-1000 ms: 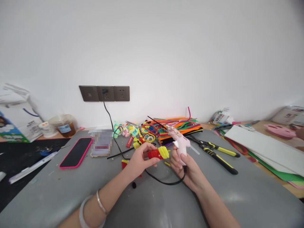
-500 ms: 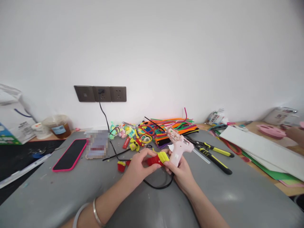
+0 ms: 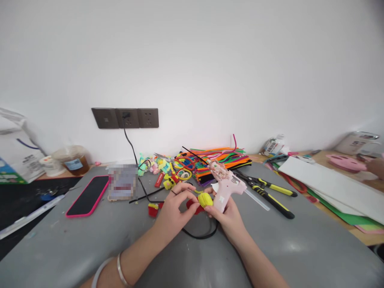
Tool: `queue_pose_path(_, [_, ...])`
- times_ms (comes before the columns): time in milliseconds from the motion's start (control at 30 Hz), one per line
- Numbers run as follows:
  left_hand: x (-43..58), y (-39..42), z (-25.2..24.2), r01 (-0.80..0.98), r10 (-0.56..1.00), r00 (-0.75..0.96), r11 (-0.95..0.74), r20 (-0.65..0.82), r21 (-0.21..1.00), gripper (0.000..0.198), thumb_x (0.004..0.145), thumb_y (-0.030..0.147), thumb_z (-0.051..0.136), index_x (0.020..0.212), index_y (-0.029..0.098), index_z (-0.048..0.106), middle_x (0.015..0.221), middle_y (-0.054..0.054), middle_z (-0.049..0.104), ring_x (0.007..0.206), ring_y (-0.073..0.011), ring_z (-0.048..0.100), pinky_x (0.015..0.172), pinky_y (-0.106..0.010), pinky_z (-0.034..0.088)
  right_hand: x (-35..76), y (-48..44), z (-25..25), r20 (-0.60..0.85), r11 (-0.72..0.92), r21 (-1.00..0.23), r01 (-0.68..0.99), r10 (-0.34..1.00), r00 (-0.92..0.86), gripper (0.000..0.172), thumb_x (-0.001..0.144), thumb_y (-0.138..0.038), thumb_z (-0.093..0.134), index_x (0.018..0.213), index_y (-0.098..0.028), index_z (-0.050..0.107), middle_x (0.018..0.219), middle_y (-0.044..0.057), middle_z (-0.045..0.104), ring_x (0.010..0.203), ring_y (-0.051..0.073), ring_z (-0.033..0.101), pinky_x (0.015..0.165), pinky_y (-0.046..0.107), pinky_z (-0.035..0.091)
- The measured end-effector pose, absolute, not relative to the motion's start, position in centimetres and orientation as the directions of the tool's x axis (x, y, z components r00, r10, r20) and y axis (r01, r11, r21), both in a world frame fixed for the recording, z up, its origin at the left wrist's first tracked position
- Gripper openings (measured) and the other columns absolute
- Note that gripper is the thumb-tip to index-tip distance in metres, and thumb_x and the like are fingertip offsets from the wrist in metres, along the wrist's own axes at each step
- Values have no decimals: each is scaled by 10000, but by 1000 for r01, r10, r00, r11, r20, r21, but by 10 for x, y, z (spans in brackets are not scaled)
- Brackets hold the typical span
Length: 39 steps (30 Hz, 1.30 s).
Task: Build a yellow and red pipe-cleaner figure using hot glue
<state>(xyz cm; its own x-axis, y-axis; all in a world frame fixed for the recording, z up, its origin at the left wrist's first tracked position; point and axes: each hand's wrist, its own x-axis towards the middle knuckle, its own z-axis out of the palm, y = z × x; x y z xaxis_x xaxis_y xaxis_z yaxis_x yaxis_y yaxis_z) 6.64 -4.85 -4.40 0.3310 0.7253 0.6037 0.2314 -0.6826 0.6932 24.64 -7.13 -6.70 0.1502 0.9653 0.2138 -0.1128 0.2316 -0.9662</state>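
My right hand [image 3: 229,216] is wrapped round the handle of a pale pink hot glue gun [image 3: 224,194], its patterned nozzle end tipped up and to the left. The thumb of that hand also presses on a small red-and-yellow fuzzy craft piece [image 3: 205,199], which looks made of coiled pipe cleaner. My left hand [image 3: 175,210] has thumb and forefinger pinched together at the left edge of the yellow coil, in front of the red part. Anything between those fingertips is hidden. Another small red-and-yellow piece [image 3: 153,209] lies on the grey mat, left of my left hand.
Behind my hands lie bundled pipe cleaners [image 3: 225,162], and a yellow-and-red figure [image 3: 170,182]. Yellow-black pliers [image 3: 271,200] lie to the right, a pink-cased phone [image 3: 87,197] to the left. A black cord [image 3: 129,140] runs from the wall socket. Another person's hand [image 3: 376,166] shows far right.
My left fingers have gone from gripping the red part to a pinch at the yellow coil's edge. The craft piece has turned, with more of its yellow side showing; the glue gun shifted slightly right.
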Motion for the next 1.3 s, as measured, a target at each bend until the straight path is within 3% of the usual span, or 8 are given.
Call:
queue_pose_path(200, [47,-23,-40,317,765,203,-641,611,699,107,919,172,584,830,200,637,1059,-84,678,1027,-220,666,948,-393,512,247,-72,-67,168,190,-972,-139,973,159,482,630,-437,881,977,-178,669,889,45,692,501,94,502,450,258,478])
queue_pose_path(400, [37,-9,-47,455,788,278,-611,549,647,101,866,188,655,823,220,740,1118,-95,706,1084,-281,659,990,-474,473,249,-72,-72,143,167,-971,-173,979,145,483,650,-450,878,981,-167,669,966,72,724,492,84,522,473,263,479])
queue_pose_path(533, [45,-24,-37,318,798,491,-537,349,782,178,937,307,587,972,211,733,983,-66,759,926,-219,698,847,-353,520,249,-73,-72,169,190,-965,-181,978,121,449,677,-435,871,987,-179,670,983,61,724,506,85,541,482,256,484])
queue_pose_path(600, [48,-32,-32,281,780,579,-464,237,840,256,888,367,669,1082,207,716,1007,-56,770,903,-213,695,822,-326,511,249,-74,-71,180,197,-964,-177,978,105,437,691,-433,863,990,-183,665,999,65,724,524,97,558,487,261,492])
queue_pose_path(933, [53,-33,-38,14,789,613,35,-36,999,393,745,398,816,1030,149,711,1004,-80,757,915,-217,688,847,-324,517,248,-75,-69,269,294,-940,-172,951,152,395,871,-513,700,1120,-219,612,1032,87,757,509,115,536,547,305,473])
queue_pose_path(1033, [52,-30,-36,-105,822,566,135,-52,985,479,714,431,846,1081,155,708,1074,-92,759,984,-229,692,893,-335,515,250,-74,-64,257,304,-934,-188,937,236,431,865,-535,697,1135,-208,622,912,61,745,500,113,493,509,284,409])
queue_pose_path(1167, [50,-27,-34,-186,848,529,159,-37,970,474,711,460,845,1051,152,728,1073,-101,765,963,-230,703,880,-345,521,252,-74,-60,198,258,-945,-202,941,274,422,819,-593,717,918,-186,656,671,6,639,486,113,449,454,256,312])
queue_pose_path(1300, [50,-26,-34,-191,874,487,114,-7,975,457,695,462,854,1018,165,727,1057,-94,769,942,-222,705,863,-352,540,252,-76,-60,164,237,-940,-245,944,285,419,777,-584,764,803,-200,598,703,3,623,494,102,451,463,252,334])
